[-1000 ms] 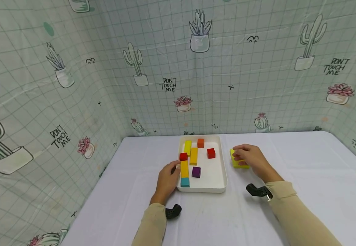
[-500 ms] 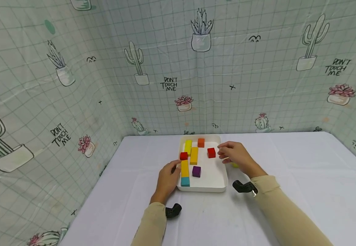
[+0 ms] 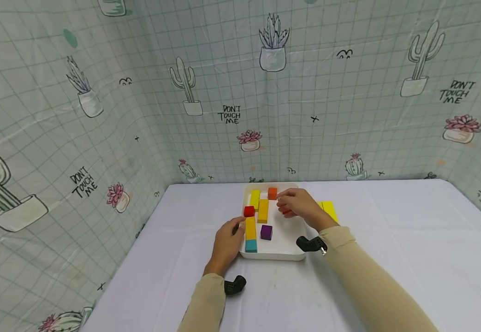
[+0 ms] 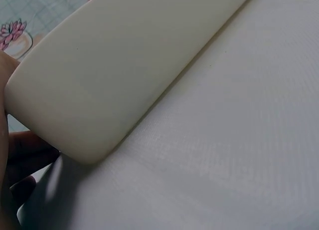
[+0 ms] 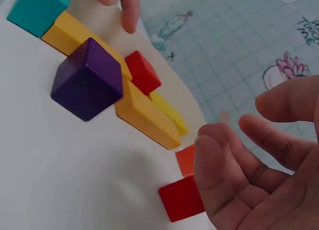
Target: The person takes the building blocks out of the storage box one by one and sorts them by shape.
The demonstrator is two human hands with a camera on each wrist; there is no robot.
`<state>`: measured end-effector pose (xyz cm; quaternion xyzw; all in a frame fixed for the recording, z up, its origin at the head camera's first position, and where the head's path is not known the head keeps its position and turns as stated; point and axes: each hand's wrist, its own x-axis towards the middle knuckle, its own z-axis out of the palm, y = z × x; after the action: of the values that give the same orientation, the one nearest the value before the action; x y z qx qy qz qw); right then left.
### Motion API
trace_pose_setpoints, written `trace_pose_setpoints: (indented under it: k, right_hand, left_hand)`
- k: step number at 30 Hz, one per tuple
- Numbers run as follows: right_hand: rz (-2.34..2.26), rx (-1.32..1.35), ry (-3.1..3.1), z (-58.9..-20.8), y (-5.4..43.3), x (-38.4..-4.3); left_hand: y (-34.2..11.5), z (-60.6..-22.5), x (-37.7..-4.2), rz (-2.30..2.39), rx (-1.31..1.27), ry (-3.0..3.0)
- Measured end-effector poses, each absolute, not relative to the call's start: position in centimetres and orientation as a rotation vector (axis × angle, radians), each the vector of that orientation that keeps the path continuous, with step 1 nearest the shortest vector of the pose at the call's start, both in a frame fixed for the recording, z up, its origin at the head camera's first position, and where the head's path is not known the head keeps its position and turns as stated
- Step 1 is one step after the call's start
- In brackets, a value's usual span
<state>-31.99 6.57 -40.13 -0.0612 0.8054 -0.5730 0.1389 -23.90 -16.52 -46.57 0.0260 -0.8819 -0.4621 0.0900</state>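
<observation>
My left hand (image 3: 226, 240) holds the left rim of a white tray (image 3: 273, 257), and some of its fingers (image 5: 130, 13) hang over the edge in the right wrist view. Over the tray's right side is my right hand (image 3: 302, 207), its fingers spread with nothing between them. Close to its fingertips is a red cube (image 5: 182, 199), with an orange cube (image 3: 272, 193) beyond. Also in the tray are a purple cube (image 3: 266, 232), a teal block (image 3: 250, 246), two amber blocks (image 3: 263, 211), a yellow block (image 3: 254, 200) and a second red cube (image 3: 249, 211).
Yellow blocks (image 3: 328, 210) lie on the white-covered table (image 3: 389, 240) just right of the tray, partly behind my right hand. A cactus-print cloth (image 3: 306, 92) hangs behind and at the sides. Each wrist carries a black camera mount (image 3: 234, 285).
My right hand has moved left from the yellow blocks to above the red cube in the tray, uncovering the yellow blocks. The left hand stays at the tray's rim.
</observation>
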Motion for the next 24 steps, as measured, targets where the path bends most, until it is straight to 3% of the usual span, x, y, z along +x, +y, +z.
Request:
trace_pose_setpoints:
  k: [17, 24]
  right_hand:
    - [-1.526, -0.143, 2.393, -41.7, 4.6, -33.1]
    - [-1.42, -0.249, 2.41, -42.0, 3.5, -33.2]
  left_hand:
    - [-16.6, -46.7, -24.0, -1.358, 0.067, -2.642]
    - [-16.7, -46.7, -24.0, -1.367, 0.098, -2.652]
